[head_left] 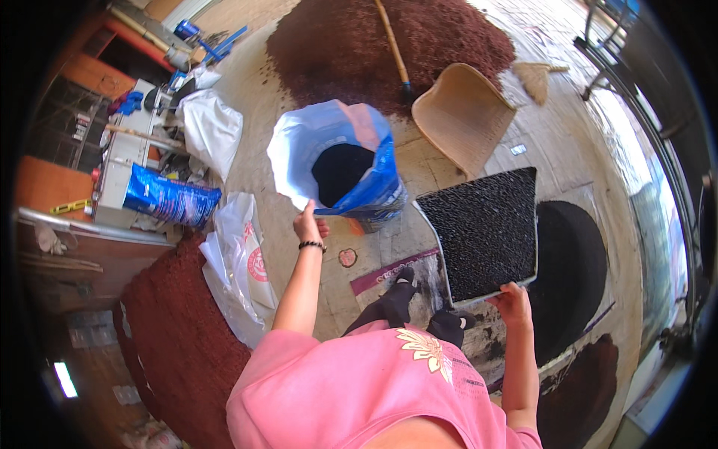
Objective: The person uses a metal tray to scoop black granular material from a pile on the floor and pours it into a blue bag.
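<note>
My left hand (310,226) pinches the near rim of an upright blue bag (381,176), whose mouth gapes wide. Black material (340,173) lies inside it. To the right, my right hand (512,303) grips the near edge of a light-coloured dustpan-like scoop (443,262), heaped with black granules (486,232). The scoop is beside the bag, apart from it; its underside is hidden. A dark pile of black material (572,277) spreads on the floor just right of the scoop.
A large reddish-brown heap (321,52) with a wooden-handled tool (393,41) lies ahead. Near it are a woven scoop (460,112) and a hand broom (535,78). White sacks (239,262), a filled blue bag (168,196) and another reddish heap (179,329) are at left.
</note>
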Available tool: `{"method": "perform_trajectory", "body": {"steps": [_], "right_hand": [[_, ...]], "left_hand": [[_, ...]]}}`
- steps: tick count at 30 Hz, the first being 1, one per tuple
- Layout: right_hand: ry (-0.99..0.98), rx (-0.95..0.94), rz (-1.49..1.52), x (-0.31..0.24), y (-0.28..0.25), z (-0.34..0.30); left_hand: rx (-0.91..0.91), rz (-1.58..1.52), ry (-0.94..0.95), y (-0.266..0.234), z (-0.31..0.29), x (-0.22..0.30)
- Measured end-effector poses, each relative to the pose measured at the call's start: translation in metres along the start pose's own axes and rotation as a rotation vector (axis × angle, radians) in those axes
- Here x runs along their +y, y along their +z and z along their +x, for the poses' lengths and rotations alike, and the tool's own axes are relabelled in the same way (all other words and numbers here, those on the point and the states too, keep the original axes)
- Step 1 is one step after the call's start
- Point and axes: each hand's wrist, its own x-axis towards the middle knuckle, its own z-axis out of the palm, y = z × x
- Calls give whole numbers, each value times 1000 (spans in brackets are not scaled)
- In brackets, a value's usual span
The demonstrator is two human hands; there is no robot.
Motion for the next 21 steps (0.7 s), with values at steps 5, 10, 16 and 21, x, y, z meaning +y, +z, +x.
{"method": "perform_trajectory", "body": {"steps": [5,10,16,21], "right_hand": [[146,-105,-142,2,96,35],[237,-205,-370,0,167,67],[326,-211,-534,-4,235,99],[321,-102,-844,-17,266,142]], "left_hand": [[13,168,164,3,25,9],[-12,118,203,-2,21,-6],[-23,-75,220,-6,14,-11],[6,-23,316,6,3,-14]]}}
